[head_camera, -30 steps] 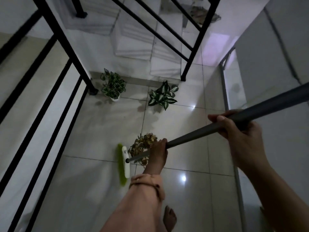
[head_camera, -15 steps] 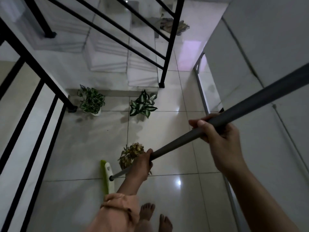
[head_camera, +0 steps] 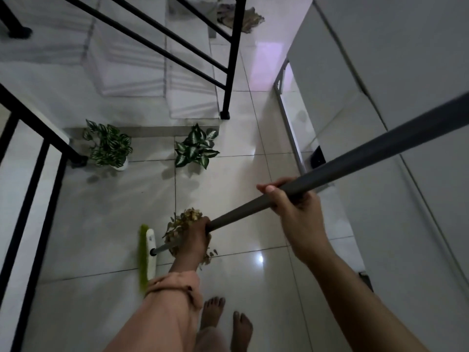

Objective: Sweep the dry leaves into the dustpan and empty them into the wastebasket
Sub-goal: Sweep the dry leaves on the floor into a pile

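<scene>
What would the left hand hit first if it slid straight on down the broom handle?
The left hand grips the handle low down. Sliding on along it, it would most likely meet the broom head first, at the handle's socket. The dry leaves lie right beside that line; depth is unclear, so it might brush them.

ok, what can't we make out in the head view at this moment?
- Dry leaves: partly hidden behind the left hand, so the pile's extent is unclear.
- Broom head: its near end is covered by the rolled sleeve; bristles motion-blurred.
- Broom handle: top cut off by the right edge.
- Dustpan, wastebasket: neither can be made out.
- Heap beyond the railing: too dim to identify.
</scene>
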Demonstrator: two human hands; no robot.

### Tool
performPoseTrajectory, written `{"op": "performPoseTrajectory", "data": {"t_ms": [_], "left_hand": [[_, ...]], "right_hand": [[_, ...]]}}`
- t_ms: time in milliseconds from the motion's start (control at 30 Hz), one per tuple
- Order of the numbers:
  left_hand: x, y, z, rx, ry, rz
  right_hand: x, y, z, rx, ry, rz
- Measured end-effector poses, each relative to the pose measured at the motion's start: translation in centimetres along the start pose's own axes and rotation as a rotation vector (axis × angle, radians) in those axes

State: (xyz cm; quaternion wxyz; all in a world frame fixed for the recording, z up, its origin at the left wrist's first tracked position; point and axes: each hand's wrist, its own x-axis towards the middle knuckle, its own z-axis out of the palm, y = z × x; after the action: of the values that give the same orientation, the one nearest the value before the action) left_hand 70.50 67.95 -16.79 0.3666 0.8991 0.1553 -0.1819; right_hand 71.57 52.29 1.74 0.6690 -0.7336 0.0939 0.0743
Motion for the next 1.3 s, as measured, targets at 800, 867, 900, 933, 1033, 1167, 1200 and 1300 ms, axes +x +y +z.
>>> {"op": "performPoseTrajectory", "data": {"t_ms": [800, 867, 900, 933, 1033, 1167, 1200, 1300], "left_hand": [[2.7, -1.1, -0.5, 0.129, -0.037, 0.055], [3.1, -0.2, 0.3, 0.12, -0.057, 0.094], [3.1, 0.4, 0.7, 0.132, -0.069, 0.111], [2.9, 1.1, 1.0, 0.159, -0.087, 0.126], [2.0, 2.8, 1.9, 0.24, -0.18, 0.19], [0.3, 3.8, 1.8, 0.336, -0.268, 0.283], [-0.1, 3.8, 1.6, 0.353, -0.271, 0.302], [-0.9, 3.5, 0.5, 0.38, -0.203, 0.303]], "right_hand": [[-1.7, 4.6, 0.7, 0.066, 0.143, -0.022], [-2.2, 4.5, 0.2, 0.086, 0.209, -0.009], [-2.4, 4.3, -0.3, 0.095, 0.249, 0.005], [-2.7, 4.1, -0.8, 0.095, 0.286, 0.013], [-3.7, 3.2, -2.2, 0.038, 0.379, 0.007], [-5.3, 2.1, -3.7, -0.03, 0.424, -0.021], [-5.7, 1.8, -3.8, -0.039, 0.427, -0.036], [-6.4, 0.9, -3.2, -0.063, 0.418, -0.104]]}}
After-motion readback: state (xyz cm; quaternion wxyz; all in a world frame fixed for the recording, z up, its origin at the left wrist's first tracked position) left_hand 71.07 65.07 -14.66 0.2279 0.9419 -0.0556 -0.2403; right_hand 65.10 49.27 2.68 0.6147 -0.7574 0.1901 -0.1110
